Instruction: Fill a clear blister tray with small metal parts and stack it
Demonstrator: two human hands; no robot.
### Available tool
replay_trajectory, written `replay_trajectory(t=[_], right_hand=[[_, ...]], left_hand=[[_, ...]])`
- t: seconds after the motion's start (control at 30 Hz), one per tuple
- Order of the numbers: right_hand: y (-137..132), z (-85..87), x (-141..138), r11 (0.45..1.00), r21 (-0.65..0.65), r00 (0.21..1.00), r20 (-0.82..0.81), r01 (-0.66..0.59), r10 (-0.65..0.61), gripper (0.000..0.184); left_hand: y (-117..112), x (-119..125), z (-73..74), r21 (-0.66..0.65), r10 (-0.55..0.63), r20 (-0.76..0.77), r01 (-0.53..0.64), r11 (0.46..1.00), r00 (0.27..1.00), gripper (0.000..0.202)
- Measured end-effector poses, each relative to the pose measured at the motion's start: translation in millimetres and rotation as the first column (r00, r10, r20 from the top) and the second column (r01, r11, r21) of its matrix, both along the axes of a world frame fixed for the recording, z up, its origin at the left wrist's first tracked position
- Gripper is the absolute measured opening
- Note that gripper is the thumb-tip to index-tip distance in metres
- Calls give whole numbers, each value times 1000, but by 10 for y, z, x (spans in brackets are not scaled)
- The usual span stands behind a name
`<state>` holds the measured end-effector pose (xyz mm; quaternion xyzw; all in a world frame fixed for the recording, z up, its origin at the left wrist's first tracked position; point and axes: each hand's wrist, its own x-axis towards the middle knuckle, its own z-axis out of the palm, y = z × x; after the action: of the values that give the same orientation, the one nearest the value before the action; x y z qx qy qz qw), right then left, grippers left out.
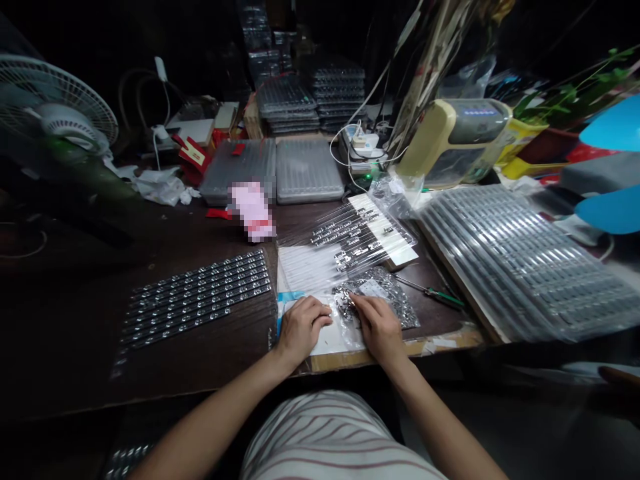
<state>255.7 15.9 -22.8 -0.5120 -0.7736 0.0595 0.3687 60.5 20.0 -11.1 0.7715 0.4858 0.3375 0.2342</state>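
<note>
At the dark table (185, 233), picking out small metal parts (400, 301) seems underway, needing a fine pinch next; the left hand (303, 325) and right hand (381, 325) have fingers drawn narrow, holding what I can't tell.

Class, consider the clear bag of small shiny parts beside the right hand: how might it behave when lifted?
The bag would probably sag, since its plastic looks thin and it holds many small, separate pieces. It may feel heavy for its size, as the pieces look metallic.
</note>
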Motion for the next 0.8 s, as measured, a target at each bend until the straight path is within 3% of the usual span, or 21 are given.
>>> replay_trajectory(t=[0.13,0.27,0.4,0.53,0.67,0.8], right_hand=[[-9,17,-102,999,-6,998,-50,-32,32,24],[-10,47,-344,994,-67,995,-67,-81,77,10],[12,85,-532,992,-90,996,-31,-87,84,10],[35,93,-571,991,-89,995,-2,-95,95,11],[41,75,-557,988,-99,993,-9,-117,117,14],[50,61,-575,988,-100,993,-12,-120,119,15]], left_hand=[[18,-90,75,16,16,87,-18,1000,996,9],[85,-551,139,89,241,34,-243,966,970,10],[52,-1150,108,229,495,-213,-449,864,842,7],[-122,-1485,46,317,604,-302,-520,793,737,9],[-121,-1450,124,356,607,-301,-504,787,735,9],[368,-985,330,300,392,-289,-306,903,873,11]])
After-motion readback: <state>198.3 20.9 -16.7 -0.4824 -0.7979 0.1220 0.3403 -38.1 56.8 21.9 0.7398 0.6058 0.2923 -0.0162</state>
